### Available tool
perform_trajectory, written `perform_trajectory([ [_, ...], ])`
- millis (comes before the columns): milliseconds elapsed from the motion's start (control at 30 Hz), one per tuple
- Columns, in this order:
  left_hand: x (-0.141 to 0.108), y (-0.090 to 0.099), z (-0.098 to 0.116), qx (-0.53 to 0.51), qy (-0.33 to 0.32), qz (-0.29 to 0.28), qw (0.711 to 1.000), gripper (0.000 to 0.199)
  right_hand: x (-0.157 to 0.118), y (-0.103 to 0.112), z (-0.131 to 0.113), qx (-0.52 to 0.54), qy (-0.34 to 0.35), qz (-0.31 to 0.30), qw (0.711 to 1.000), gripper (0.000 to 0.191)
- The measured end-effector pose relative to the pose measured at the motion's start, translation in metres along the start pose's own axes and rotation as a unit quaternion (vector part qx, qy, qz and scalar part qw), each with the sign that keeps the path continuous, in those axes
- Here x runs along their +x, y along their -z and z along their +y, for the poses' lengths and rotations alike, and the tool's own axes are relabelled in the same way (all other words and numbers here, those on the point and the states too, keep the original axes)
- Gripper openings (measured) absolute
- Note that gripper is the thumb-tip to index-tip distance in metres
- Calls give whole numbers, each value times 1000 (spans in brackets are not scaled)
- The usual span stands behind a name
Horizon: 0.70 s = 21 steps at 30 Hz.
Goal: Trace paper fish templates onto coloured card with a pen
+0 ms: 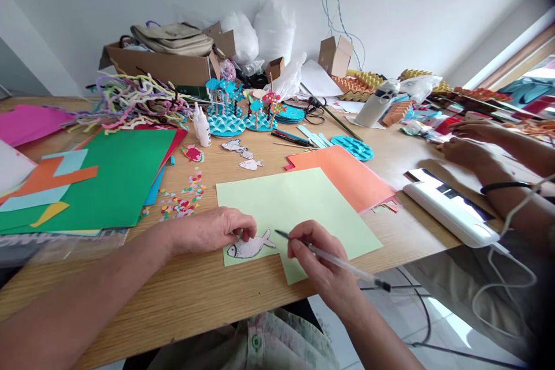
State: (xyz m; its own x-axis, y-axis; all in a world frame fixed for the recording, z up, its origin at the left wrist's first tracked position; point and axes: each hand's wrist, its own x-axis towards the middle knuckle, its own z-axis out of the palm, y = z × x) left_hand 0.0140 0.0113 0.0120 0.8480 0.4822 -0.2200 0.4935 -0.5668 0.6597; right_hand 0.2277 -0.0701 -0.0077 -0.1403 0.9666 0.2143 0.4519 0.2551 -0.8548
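Observation:
A white paper fish cutout (250, 249) with drawn scales lies on a pale green sheet of paper (290, 199). The sheet has a notch cut from its near edge. My left hand (217, 230) has its fingers bent and pressed together on the fish's upper edge, pinning it to the sheet. In my right hand (321, 257) is a clear ballpoint pen (353, 270), gripped between thumb and fingers. Its tip points left, just beside the fish's tail; whether it touches the paper I cannot tell.
Orange paper (342, 176) lies beyond the sheet. Green paper (125, 167) and confetti (184, 199) are on the left. Glue bottles (202, 127), smaller fish cutouts (250, 164) and blue fish decorations (225, 123) stand behind. At right are a white power strip (448, 214) and another person's hands (468, 156).

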Motion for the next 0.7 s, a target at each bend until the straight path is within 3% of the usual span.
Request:
perform_trajectory([
  [100,-1,-2,-1,3,-3,5,1000,34,3,6,8,-58,45,-5,997,16],
  [267,-4,-3,2,3,8,15,1000,36,10,10,14,-151,78,-106,980,26],
  [533,-15,3,11,-1,50,51,997,24,17,2,2,-177,99,-165,965,32],
  [700,-19,-8,16,37,97,81,991,27,24,-1,2,-184,97,-183,961,35],
])
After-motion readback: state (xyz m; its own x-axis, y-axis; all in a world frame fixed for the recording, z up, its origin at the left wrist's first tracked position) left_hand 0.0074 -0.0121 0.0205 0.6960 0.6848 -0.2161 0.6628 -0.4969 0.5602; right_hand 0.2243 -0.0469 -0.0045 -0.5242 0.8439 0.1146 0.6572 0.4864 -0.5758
